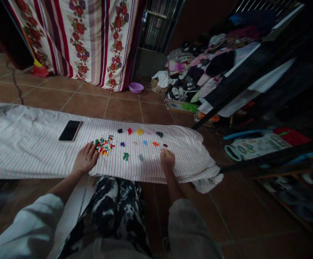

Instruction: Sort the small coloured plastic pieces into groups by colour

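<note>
A mixed pile of small colourful pieces point(105, 145) lies on the striped cloth point(37, 144). My left hand point(86, 158) rests flat at the pile's left edge, fingers stretched out and touching it. To the right, similar pieces sit in little groups by colour, among them a yellow group point(139, 132), a green group point(125, 156), an orange group point(155, 144) and a grey group point(140, 157). My right hand point(167, 160) is closed in a pinch at the right end, beside some white pieces point(154, 157) and below a dark brown group point(165, 145). What its fingertips hold is too small to name.
A phone point(70, 131) lies on the cloth left of the pile. Beyond are a floral curtain point(91, 39), a purple basin point(136, 87) and a heap of clothes point(199, 68) on the tiled floor. A dark slanting frame point(207, 117) stands at the right.
</note>
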Demonstrator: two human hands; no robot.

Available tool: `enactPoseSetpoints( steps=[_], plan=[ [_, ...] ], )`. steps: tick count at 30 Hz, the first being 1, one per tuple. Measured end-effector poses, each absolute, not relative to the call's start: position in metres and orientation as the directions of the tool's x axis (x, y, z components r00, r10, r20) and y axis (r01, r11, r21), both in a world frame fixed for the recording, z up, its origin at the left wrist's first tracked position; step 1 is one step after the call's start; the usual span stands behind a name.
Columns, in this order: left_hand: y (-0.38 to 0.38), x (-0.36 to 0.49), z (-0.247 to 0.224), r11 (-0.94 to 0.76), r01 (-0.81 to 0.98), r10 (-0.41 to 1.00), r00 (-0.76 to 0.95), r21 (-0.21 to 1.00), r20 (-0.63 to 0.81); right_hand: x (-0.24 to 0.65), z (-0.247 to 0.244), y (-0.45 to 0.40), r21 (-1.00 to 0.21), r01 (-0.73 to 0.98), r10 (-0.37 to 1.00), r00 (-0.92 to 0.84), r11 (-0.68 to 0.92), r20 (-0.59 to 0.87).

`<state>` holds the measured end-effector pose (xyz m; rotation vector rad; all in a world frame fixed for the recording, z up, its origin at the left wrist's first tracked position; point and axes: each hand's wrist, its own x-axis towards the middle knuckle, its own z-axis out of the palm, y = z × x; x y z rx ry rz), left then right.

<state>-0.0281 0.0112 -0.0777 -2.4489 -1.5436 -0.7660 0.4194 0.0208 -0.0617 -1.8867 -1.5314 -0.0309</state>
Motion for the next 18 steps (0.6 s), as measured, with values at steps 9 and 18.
enactPoseSetpoints(
  steps=[9, 18],
  plan=[
    [0.012, -0.029, -0.082, -0.445, 0.893, 0.782, 0.351, 0.066, 0.515, 0.444, -0.080, 0.014, -0.521, 0.844, 0.858, 0.355, -0.124, 0.371],
    [0.012, -0.029, -0.081, -0.432, 0.900, 0.787, 0.344, 0.060, 0.512, 0.453, -0.088, 0.010, -0.509, 0.861, 0.874, 0.246, 0.001, 0.418]
  ],
)
